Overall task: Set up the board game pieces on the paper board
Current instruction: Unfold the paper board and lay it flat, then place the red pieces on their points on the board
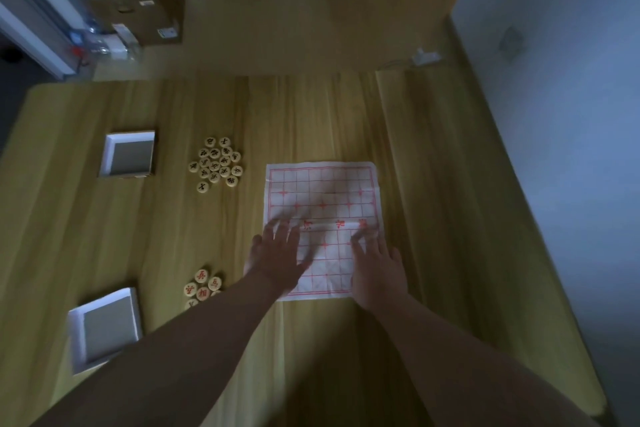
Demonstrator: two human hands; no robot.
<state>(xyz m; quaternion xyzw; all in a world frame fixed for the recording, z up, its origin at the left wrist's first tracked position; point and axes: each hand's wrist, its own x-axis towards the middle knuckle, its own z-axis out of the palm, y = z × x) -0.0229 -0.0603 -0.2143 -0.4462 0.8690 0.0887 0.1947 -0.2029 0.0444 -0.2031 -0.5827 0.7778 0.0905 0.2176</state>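
Wooden table (311, 121): both hands, left (277, 255) and right (375, 267), spread flat on paper board (322, 191)

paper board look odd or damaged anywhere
The paper board is not lying flat: a raised fold ridge runs across its middle, with fainter creases around it. The left hand and right hand lie flat with spread fingers on the near half. No tear shows, though the picture is dim and blurred.

White paper board (322, 198), red grid; pale pieces (215, 163), black characters.
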